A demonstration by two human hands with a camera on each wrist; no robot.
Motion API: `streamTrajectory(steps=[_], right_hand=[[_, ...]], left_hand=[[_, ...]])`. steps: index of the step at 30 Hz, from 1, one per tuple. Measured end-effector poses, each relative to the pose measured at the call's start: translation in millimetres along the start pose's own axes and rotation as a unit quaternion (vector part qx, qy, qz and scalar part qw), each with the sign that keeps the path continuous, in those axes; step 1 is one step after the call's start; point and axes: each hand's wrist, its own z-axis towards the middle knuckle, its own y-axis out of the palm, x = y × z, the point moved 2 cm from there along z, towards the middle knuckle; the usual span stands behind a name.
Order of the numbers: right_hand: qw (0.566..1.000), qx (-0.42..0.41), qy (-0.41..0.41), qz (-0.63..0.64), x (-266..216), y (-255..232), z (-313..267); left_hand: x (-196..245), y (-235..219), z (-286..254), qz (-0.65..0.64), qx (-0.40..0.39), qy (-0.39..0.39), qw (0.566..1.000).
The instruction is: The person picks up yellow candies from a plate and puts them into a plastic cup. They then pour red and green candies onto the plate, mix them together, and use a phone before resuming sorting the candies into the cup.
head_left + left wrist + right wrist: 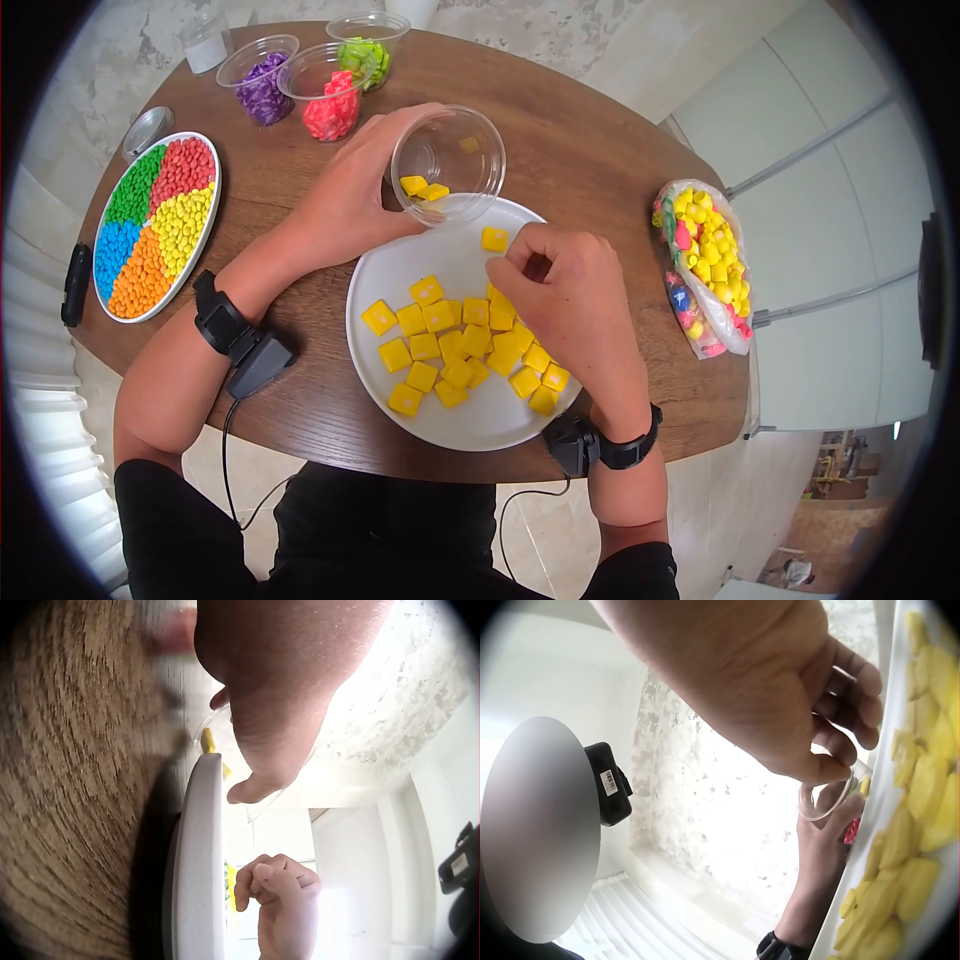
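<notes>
My left hand (345,185) grips a clear plastic cup (450,205), tipped with its mouth over the far edge of a white plate (375,345). A few yellow square candies (432,192) lie inside the cup. Several more yellow candies (425,346) are spread over the plate, and a single candy (494,239) lies apart near the far rim. Above the plate's right side hovers my right hand (568,290), fingers curled and thumb meeting the index finger. No candy shows between those fingertips (831,769) in the right wrist view.
Cups of purple (262,95), pink (332,108) and green wrapped candies (366,62) stand at the back left. An oval dish (212,225) of sorted coloured candies sits left. A plastic bag (705,265) of yellow and pink pieces lies at the right table edge.
</notes>
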Motion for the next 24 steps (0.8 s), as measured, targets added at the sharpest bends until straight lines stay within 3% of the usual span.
streamTrajectory(steps=[6, 15, 17, 21, 24], right_hand=[[0.995, 0.045, -0.031, -0.084, 13.0, 4.9, 1.3], [0.986, -0.113, -0.035, -0.115, -3.4, -13.3, -7.5], [0.985, -0.158, -0.019, -0.059, -3.1, -11.0, -7.1], [0.986, -0.156, -0.043, -0.028, -3.3, -1.9, -6.6], [0.99, -0.103, -0.088, 0.024, -1.8, -1.4, -5.3]], left_hand=[[0.3, 0.0, -0.4, -0.012, 0.001, -0.002, 1.0], [-2.8, -0.5, -1.0, -0.002, 0.002, -0.004, 1.0], [-4.0, 1.3, -0.1, 0.005, 0.009, 0.017, 1.0], [-2.1, 1.2, -0.7, 0.002, 0.0, 0.001, 1.0], [-2.0, 1.0, 0.3, -0.001, 0.001, 0.004, 1.0]])
